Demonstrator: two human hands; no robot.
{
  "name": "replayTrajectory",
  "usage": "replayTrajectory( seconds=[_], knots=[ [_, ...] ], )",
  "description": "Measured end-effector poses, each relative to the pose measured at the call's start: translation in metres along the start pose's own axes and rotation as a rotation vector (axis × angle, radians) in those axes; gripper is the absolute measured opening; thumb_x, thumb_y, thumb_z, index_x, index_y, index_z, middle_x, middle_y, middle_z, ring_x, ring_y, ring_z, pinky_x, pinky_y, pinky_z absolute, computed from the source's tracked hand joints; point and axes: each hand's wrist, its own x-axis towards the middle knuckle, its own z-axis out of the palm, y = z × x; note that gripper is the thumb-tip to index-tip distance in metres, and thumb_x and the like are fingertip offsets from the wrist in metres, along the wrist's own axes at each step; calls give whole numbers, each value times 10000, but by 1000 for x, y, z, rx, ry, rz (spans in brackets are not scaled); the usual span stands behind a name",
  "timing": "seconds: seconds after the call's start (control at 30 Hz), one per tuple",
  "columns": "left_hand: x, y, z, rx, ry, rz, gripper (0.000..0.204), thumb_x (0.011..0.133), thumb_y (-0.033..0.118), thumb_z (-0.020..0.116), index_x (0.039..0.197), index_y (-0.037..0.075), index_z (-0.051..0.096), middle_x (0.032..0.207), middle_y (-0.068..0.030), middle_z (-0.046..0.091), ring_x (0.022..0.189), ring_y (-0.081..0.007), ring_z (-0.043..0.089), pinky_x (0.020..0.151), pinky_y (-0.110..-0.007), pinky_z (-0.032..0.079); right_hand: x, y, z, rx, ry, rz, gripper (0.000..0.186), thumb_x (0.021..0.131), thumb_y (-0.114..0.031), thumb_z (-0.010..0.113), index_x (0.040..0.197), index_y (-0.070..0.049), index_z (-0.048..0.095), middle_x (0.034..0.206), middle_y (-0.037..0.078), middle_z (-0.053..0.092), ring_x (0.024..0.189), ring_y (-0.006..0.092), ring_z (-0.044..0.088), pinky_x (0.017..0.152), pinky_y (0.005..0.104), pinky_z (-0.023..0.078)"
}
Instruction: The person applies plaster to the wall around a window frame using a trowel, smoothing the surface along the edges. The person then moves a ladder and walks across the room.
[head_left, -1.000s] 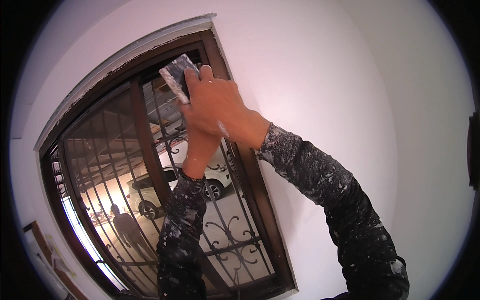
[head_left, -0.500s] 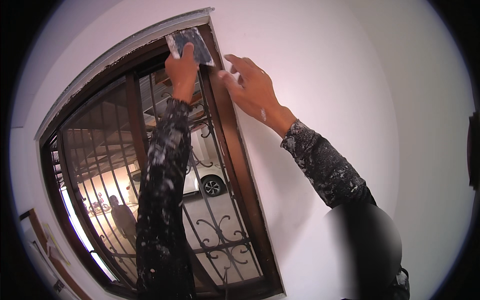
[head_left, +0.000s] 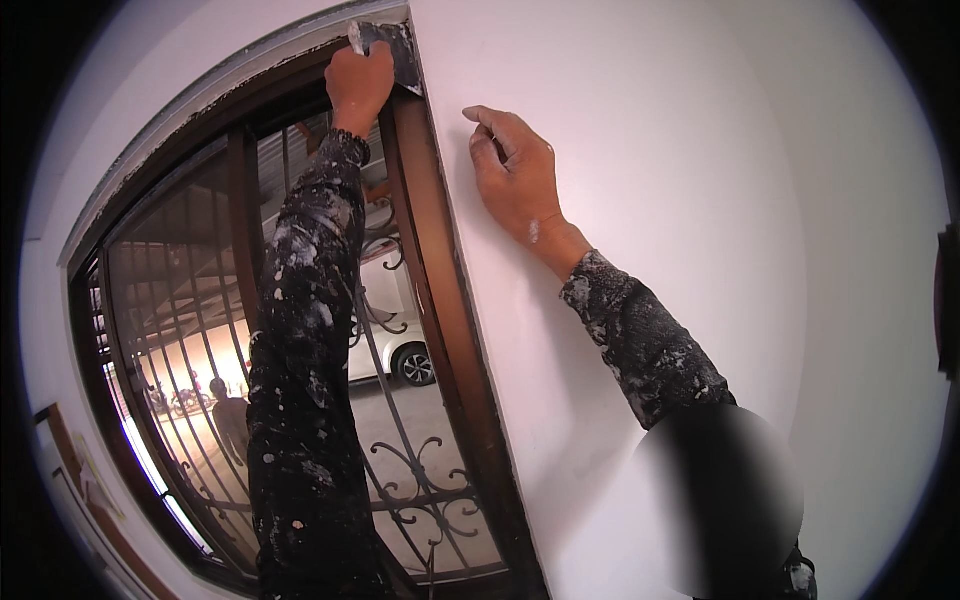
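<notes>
Gripping a flat, white-smeared scraper [head_left: 406, 58] with left hand [head_left: 360, 82] at the top-right corner of the brown window frame [head_left: 428, 190]; holding right hand [head_left: 518, 172] loosely half-open, right of the frame.

Over at the top right corner of the window frame [head_left: 432, 210], a flat, dark putty scraper [head_left: 405, 60] sits tilted, its left edge whitened.

Wall [head_left: 640, 130]: bright, faintly pink; soft shadow below the right sleeve [head_left: 650, 345]. Right hand [head_left: 520, 180]: reasonably sharp. Window frame [head_left: 437, 240]: dark, bowed by fisheye; hazy glare beyond, lower left. Lower right: round smeared blur over the sleeve. Rim: black vignette.
</notes>
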Motion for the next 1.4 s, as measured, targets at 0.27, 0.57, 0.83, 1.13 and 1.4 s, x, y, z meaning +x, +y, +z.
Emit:
replayTrajectory(
  seconds=[0.27, 0.57, 0.83, 1.13, 1.4],
  knots=[
    [11, 0, -3, 52, -54, 132, 488, 822, 357, 594, 866, -116, 707, 914, -356, 686, 949, -520, 669, 901, -520, 522, -2, -1, -3, -31, 9, -49, 258, 973, -56, 565, 1203, -5, 669, 870, 36, 631, 716, 94, 552, 678, 254, 487],
    [27, -25, 4, -76, -129, 155, 517, 836, 385, 638, 872, -130, 674, 830, -287, 702, 841, -413, 698, 835, -453, 528, -2, -3, 0, -24, 16, 23, 240, 932, -75, 557, 1129, -26, 685, 1005, 161, 697, 862, 329, 677, 812, 403, 529],
    [34, -27, 4, 139, -89, 183, 523, 826, 394, 631, 838, -126, 688, 822, -289, 699, 800, -388, 703, 789, -446, 532, -1, -6, -1, -6, -8, 21, 245, 929, -70, 553, 1130, -24, 684, 1029, 171, 701, 878, 339, 680, 822, 404, 527],
    [54, -29, -4, -294, -314, 44, 447, 835, 326, 669, 758, -114, 665, 691, -156, 674, 648, -259, 658, 653, -392, 508, -3, -3, -2, 0, 0, 16, 251, 931, -82, 549, 1134, -25, 684, 1053, 170, 705, 892, 347, 682, 834, 405, 532],
    [42, -25, -14, -178, -235, 66, 418, 847, 295, 669, 723, -105, 656, 675, -129, 653, 620, -202, 637, 613, -362, 499, -1, 1, 1, -38, -4, -30, 253, 981, -64, 571, 1205, -7, 673, 930, 54, 677, 762, 107, 586, 724, 262, 505]
  ],
)
